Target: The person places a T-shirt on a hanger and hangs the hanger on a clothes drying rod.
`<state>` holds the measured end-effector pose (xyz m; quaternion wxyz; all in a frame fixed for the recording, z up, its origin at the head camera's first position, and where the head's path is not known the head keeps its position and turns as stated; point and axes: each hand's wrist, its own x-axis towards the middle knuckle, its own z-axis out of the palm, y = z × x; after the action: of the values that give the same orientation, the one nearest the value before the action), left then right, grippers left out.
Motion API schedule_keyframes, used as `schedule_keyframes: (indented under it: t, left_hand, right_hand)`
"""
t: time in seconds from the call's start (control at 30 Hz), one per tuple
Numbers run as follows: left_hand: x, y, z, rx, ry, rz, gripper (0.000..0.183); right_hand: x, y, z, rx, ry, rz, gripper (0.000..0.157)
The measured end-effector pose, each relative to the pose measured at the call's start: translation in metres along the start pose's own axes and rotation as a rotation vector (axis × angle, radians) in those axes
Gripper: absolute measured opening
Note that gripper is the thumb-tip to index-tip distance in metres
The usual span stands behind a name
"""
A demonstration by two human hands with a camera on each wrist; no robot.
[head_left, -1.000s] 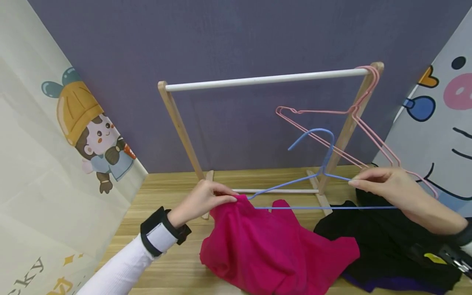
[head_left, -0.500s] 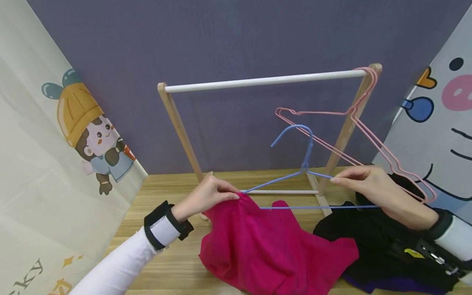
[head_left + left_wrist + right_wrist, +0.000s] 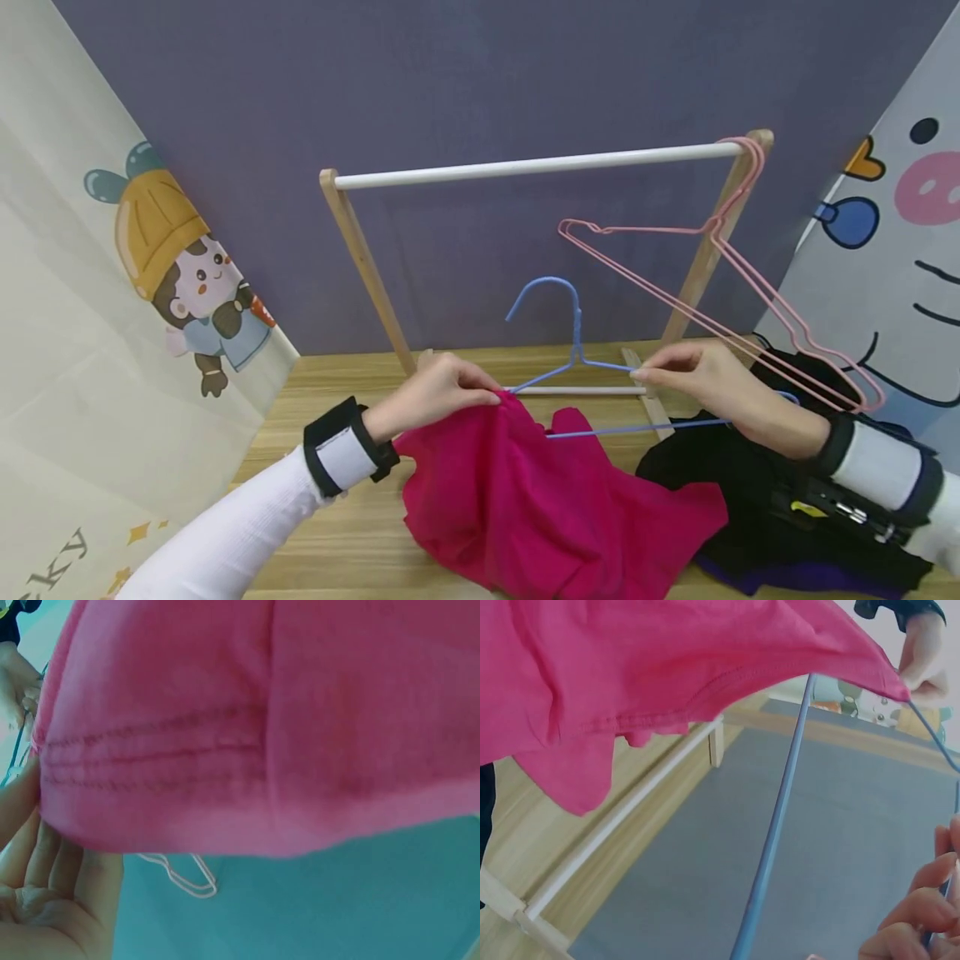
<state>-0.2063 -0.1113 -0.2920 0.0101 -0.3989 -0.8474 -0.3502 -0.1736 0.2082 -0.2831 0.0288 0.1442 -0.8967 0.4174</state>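
Observation:
A magenta shirt (image 3: 562, 508) is draped over the wooden surface, its upper left part lifted. My left hand (image 3: 438, 396) pinches its edge between thumb and fingers; in the left wrist view stitched seams of the shirt (image 3: 165, 750) hang over that hand. A blue wire hanger (image 3: 577, 329) stands upright with its hook up and pointing left. My right hand (image 3: 720, 396) pinches the hanger's right arm. The hanger's left end is inside the shirt and hidden; in the right wrist view its bottom bar (image 3: 772, 832) runs out from under the cloth.
Behind stands a rack with a white rail (image 3: 525, 170) and wooden posts. Pink hangers (image 3: 712, 227) hang at its right end. A black garment (image 3: 750, 492) with purple lies at right. Printed panels flank both sides; a grey-blue wall (image 3: 465, 83) is behind.
My right hand has moved left with the blue hanger, pushing its left end deeper into the shirt. My left hand has shifted slightly right, still pinching the shirt's edge.

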Motion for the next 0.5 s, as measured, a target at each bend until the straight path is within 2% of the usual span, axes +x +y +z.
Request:
schedule_keyframes:
  t: [0.23,0.5]
  left_hand:
    - [0.004,0.005,0.003,-0.023,-0.003,-0.027,0.010]
    - [0.010,0.012,0.006,-0.032,-0.006,-0.038,0.012]
  right_hand:
    - [0.002,-0.004,0.009,0.029,-0.071,-0.011,0.021]
    - [0.007,-0.005,0.026,0.109,-0.170,-0.085,0.017]
